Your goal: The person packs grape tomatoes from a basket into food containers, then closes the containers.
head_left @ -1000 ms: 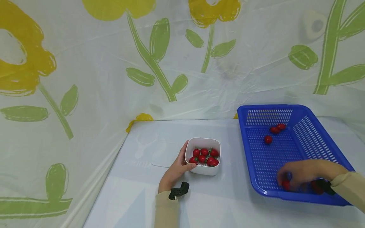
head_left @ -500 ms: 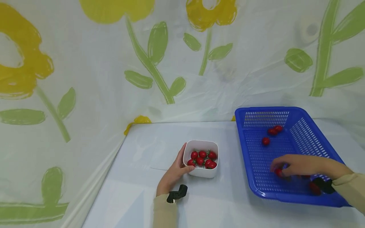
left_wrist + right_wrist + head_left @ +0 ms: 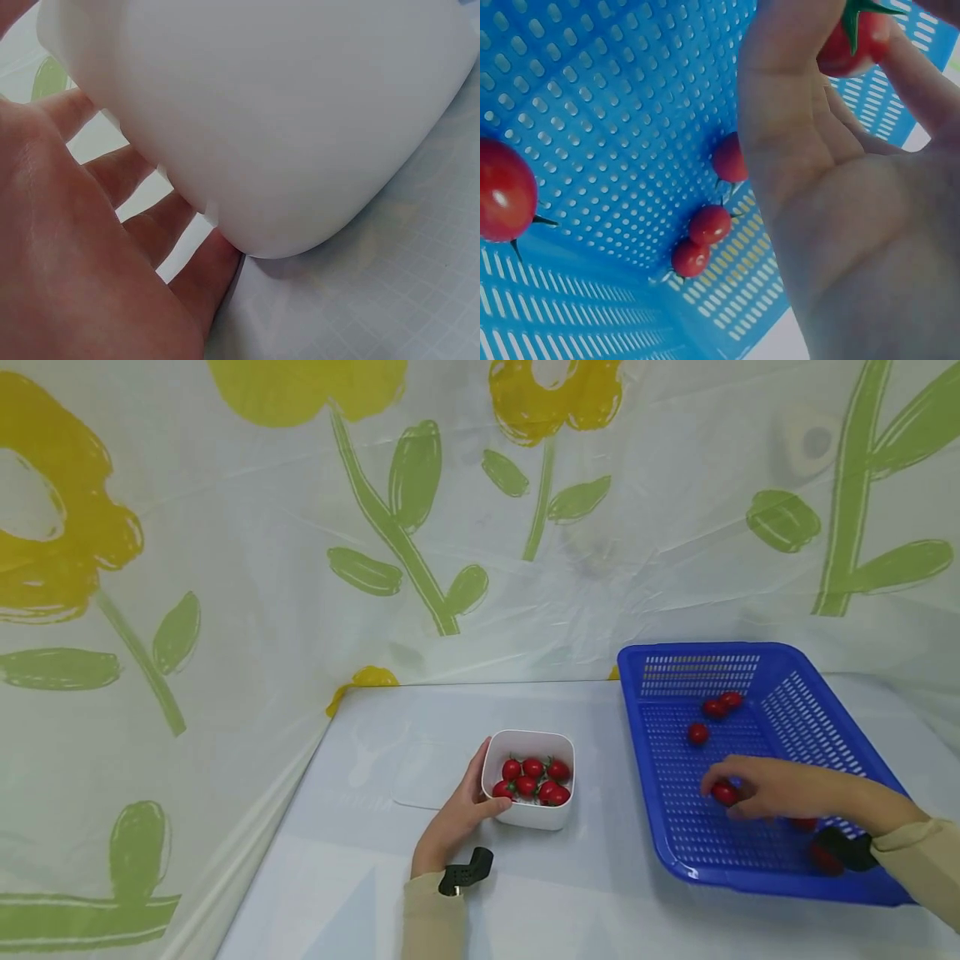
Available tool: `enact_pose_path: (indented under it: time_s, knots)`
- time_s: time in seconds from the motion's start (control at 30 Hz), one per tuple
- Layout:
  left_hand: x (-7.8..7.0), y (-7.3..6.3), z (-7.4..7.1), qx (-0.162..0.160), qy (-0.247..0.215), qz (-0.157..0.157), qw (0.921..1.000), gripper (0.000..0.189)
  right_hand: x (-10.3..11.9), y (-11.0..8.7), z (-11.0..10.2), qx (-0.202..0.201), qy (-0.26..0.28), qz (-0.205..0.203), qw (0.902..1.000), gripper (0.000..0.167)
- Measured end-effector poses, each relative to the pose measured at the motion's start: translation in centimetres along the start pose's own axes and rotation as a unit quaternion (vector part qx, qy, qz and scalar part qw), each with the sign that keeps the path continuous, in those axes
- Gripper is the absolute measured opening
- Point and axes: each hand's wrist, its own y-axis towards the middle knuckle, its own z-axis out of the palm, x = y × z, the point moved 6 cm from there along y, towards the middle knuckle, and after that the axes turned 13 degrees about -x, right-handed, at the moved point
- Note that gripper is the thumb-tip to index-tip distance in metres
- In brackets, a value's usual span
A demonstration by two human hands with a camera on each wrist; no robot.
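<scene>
My left hand (image 3: 457, 818) holds a white square plastic box (image 3: 536, 817) on the table, thumb at its near rim and fingers along its left side. Several red cherry tomatoes (image 3: 527, 786) with green stems lie inside. In the left wrist view, the fingers touch the wall of the box (image 3: 285, 112). My right hand (image 3: 787, 787) is over the blue basket (image 3: 642, 760) and pinches one cherry tomato (image 3: 724, 792) between thumb and fingers. The right wrist view shows that tomato (image 3: 859, 45), its green stem up, partly hidden by the hand.
Three loose tomatoes (image 3: 698, 733) lie toward the back of the basket. More tomatoes (image 3: 804, 823) sit under the right wrist, partly covered. Behind the pale table (image 3: 360, 843) hangs a white curtain (image 3: 262, 543) with printed flowers.
My right hand has risen from the near part of the basket and moved left and back, with the tomato now visible in its fingers. The left hand keeps its hold on the box.
</scene>
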Motion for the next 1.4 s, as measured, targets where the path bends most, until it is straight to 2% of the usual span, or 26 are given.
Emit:
enact_pose_path:
  time_s: [0.17,0.3,0.63,0.7,0.77,1.0,1.17,1.3,1.4]
  knots:
    - [0.1,0.0,0.0,0.000,-0.005,0.001,1.0000,0.083,0.3,0.2,-0.5,-0.034,-0.048,-0.025,0.9980,0.029]
    - [0.2,0.0,0.0,-0.001,-0.010,-0.005,0.9999,0.083,0.9,0.3,-1.1,-0.074,-0.094,-0.054,0.9913,0.030]
    - [0.3,0.2,0.1,0.001,-0.022,-0.009,0.9997,0.085,2.2,1.0,-1.6,-0.153,-0.078,-0.049,0.9840,0.039]
    - [0.3,0.2,0.1,0.000,-0.024,-0.009,0.9997,0.084,2.5,1.1,-1.6,-0.165,-0.067,-0.036,0.9834,0.041]
    - [0.4,0.3,0.2,0.004,-0.029,-0.008,0.9995,0.084,3.1,1.2,-1.8,-0.188,-0.071,-0.038,0.9788,0.040]
    - [2.9,1.3,-0.2,0.005,-0.025,0.015,0.9996,0.080,5.6,1.1,-2.3,-0.276,-0.093,-0.046,0.9557,0.039]
    - [2.7,1.2,-0.1,0.001,-0.013,0.001,0.9999,0.080,7.4,0.9,-1.9,-0.314,-0.094,-0.053,0.9432,0.039]
    - [2.4,0.9,-0.1,-0.002,0.000,-0.018,0.9998,0.081,8.6,0.9,-1.5,-0.326,-0.075,-0.047,0.9413,0.042]
    - [1.4,0.6,0.0,0.000,-0.003,-0.019,0.9998,0.082,9.3,0.9,-1.0,-0.333,-0.057,-0.039,0.9406,0.041]
